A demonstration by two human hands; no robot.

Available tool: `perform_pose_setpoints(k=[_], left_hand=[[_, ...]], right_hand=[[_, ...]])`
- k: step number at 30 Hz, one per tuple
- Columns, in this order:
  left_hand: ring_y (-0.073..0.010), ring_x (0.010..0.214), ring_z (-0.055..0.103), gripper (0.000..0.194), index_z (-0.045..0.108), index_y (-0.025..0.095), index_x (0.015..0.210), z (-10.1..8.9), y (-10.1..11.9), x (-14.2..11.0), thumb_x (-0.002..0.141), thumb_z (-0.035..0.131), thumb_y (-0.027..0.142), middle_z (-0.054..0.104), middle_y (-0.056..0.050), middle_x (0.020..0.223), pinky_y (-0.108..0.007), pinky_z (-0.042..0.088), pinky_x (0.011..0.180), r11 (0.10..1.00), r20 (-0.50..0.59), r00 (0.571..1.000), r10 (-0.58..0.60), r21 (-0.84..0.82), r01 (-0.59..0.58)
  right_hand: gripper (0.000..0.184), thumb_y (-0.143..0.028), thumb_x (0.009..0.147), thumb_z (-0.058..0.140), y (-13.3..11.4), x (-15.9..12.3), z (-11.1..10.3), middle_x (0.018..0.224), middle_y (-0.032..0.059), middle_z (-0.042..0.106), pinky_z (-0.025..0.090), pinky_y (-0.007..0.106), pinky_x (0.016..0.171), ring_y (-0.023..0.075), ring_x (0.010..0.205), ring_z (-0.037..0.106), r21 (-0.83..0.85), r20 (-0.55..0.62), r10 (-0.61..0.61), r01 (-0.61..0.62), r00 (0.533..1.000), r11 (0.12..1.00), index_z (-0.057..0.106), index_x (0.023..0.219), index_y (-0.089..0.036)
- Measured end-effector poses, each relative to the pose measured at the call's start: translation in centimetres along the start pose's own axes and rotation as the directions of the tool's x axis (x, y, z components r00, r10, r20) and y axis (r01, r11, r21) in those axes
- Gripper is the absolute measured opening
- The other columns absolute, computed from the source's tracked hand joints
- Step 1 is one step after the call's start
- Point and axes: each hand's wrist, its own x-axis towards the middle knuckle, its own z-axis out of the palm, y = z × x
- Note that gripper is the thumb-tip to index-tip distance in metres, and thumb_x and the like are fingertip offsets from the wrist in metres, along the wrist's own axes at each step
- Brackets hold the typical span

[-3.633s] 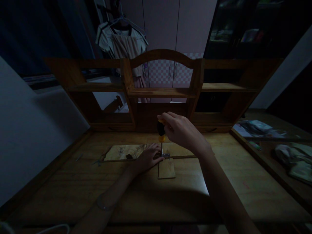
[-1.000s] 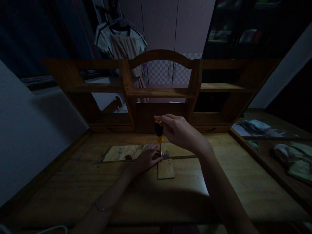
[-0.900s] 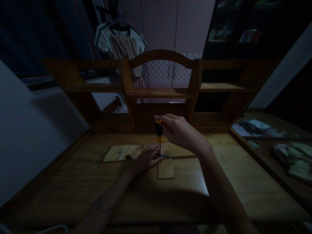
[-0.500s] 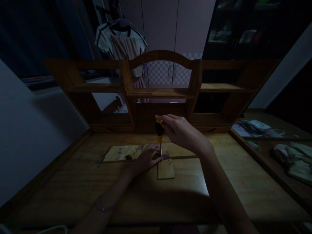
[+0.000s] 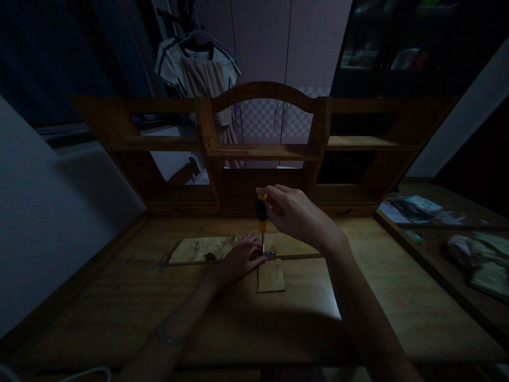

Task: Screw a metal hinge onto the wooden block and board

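Note:
My right hand (image 5: 296,215) is closed around the yellow and black handle of a screwdriver (image 5: 263,212). The tool stands nearly upright, its shaft pointing down at a small metal hinge (image 5: 270,254). Curled low beside the tip, my left hand (image 5: 243,255) has its thumb and fingers at the hinge's left end, which they partly hide. The hinge lies at the front edge of a long wooden plank (image 5: 202,249) with a worn, stained left part. A small square wooden board (image 5: 271,277) sits in front of it. Where the tip meets the hinge is too dark to make out.
The wooden desk top (image 5: 167,302) carries a shelf unit (image 5: 262,153) along its back. Small bits (image 5: 158,267) lie left of the plank. Folded cloth (image 5: 481,260) and plastic bags (image 5: 421,207) lie to the right. Clothes (image 5: 201,69) hang behind.
The screwdriver handle leans a little left, then comes back right as my right hand shifts slightly. My left hand, the hinge and the boards stay in place.

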Motion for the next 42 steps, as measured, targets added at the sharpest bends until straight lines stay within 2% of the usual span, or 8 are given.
perform_pose_setpoints(k=[12, 17, 23, 27, 32, 35, 39, 42], left_hand=[[-0.0245, 0.106, 0.056, 0.022, 0.062, 0.020, 0.104, 0.0, -0.1, 0.1, 0.085, 0.069, 0.029, 0.060, -0.007, 0.111, -0.041, 0.047, 0.094, 1.000, 0.008, 1.000, 0.020, -0.015, -0.020], [-0.0248, 0.106, 0.056, 0.022, 0.062, 0.020, 0.102, -0.2, 0.3, 0.2, 0.084, 0.071, 0.028, 0.060, -0.007, 0.110, -0.040, 0.047, 0.093, 1.000, 0.009, 1.000, 0.005, 0.007, -0.006], [-0.0240, 0.104, 0.057, 0.019, 0.059, 0.020, 0.098, -0.5, 0.7, 0.2, 0.085, 0.071, 0.028, 0.060, -0.006, 0.109, -0.039, 0.048, 0.090, 1.000, 0.017, 1.000, -0.010, -0.004, 0.010], [-0.0250, 0.103, 0.057, 0.022, 0.059, 0.020, 0.098, 0.0, 0.2, -0.1, 0.083, 0.072, 0.028, 0.060, -0.006, 0.108, -0.039, 0.049, 0.089, 1.000, -0.011, 1.000, -0.011, -0.003, 0.011], [-0.0252, 0.100, 0.058, 0.022, 0.059, 0.020, 0.097, 0.4, -0.1, -0.3, 0.082, 0.074, 0.026, 0.061, -0.007, 0.106, -0.039, 0.049, 0.087, 1.000, -0.027, 0.999, -0.024, 0.018, 0.024], [-0.0247, 0.103, 0.057, 0.022, 0.058, 0.021, 0.099, 0.0, 0.2, -0.1, 0.083, 0.072, 0.025, 0.061, -0.006, 0.109, -0.039, 0.049, 0.088, 1.000, -0.012, 0.999, -0.030, -0.009, 0.030], [-0.0242, 0.104, 0.056, 0.021, 0.058, 0.021, 0.097, -0.3, 0.5, 0.1, 0.082, 0.073, 0.024, 0.060, -0.005, 0.109, -0.038, 0.048, 0.089, 0.999, 0.007, 1.000, -0.023, -0.037, 0.023], [-0.0233, 0.101, 0.057, 0.020, 0.058, 0.020, 0.094, -0.2, 0.4, 0.0, 0.082, 0.073, 0.024, 0.060, -0.005, 0.106, -0.037, 0.048, 0.087, 0.999, -0.014, 0.999, -0.039, -0.034, 0.038]], right_hand=[[0.039, -0.010, 0.089, 0.046, -0.1, -0.3, 0.0, 0.115, 0.0088, 0.062, 0.043, 0.027, 0.079, 0.0166, 0.093, 0.061, -0.037, 0.019, -0.009, 0.010, 1.000, 0.999, 0.054, 0.126, -0.019], [0.021, -0.028, 0.094, 0.051, 0.0, 0.0, 0.6, 0.105, 0.0068, 0.063, 0.039, 0.027, 0.066, 0.0145, 0.075, 0.060, -0.142, -0.020, 0.025, -0.028, 0.999, 0.989, 0.053, 0.113, -0.021], [0.030, -0.048, 0.098, 0.041, -0.4, 0.5, 2.3, 0.081, 0.0040, 0.067, 0.028, 0.030, 0.058, 0.0184, 0.069, 0.062, -0.282, -0.006, 0.101, -0.098, 0.995, 0.954, 0.052, 0.102, -0.021], [0.031, -0.047, 0.096, 0.043, -0.6, 0.5, 2.4, 0.095, 0.0067, 0.067, 0.032, 0.030, 0.061, 0.0192, 0.076, 0.063, -0.249, -0.011, 0.073, -0.074, 0.997, 0.966, 0.053, 0.105, -0.019], [0.035, -0.032, 0.091, 0.049, 0.0, 0.5, 1.8, 0.114, 0.0068, 0.064, 0.039, 0.029, 0.072, 0.0180, 0.088, 0.063, -0.090, 0.048, -0.021, 0.025, 0.999, 0.996, 0.050, 0.124, -0.019], [0.034, -0.030, 0.095, 0.044, 0.4, 0.8, 1.9, 0.109, 0.0059, 0.068, 0.038, 0.029, 0.070, 0.0175, 0.086, 0.064, -0.096, 0.062, -0.030, 0.036, 0.998, 0.995, 0.049, 0.127, -0.021], [0.032, -0.044, 0.098, 0.040, 0.5, 1.0, 2.0, 0.094, 0.0062, 0.071, 0.032, 0.030, 0.063, 0.0204, 0.079, 0.066, -0.239, 0.025, 0.067, -0.059, 0.997, 0.969, 0.056, 0.116, -0.022], [0.030, -0.041, 0.095, 0.047, 0.5, 0.8, 1.8, 0.097, 0.0056, 0.070, 0.035, 0.030, 0.066, 0.0202, 0.081, 0.066, -0.199, 0.024, 0.067, -0.061, 0.997, 0.978, 0.054, 0.117, -0.022]])
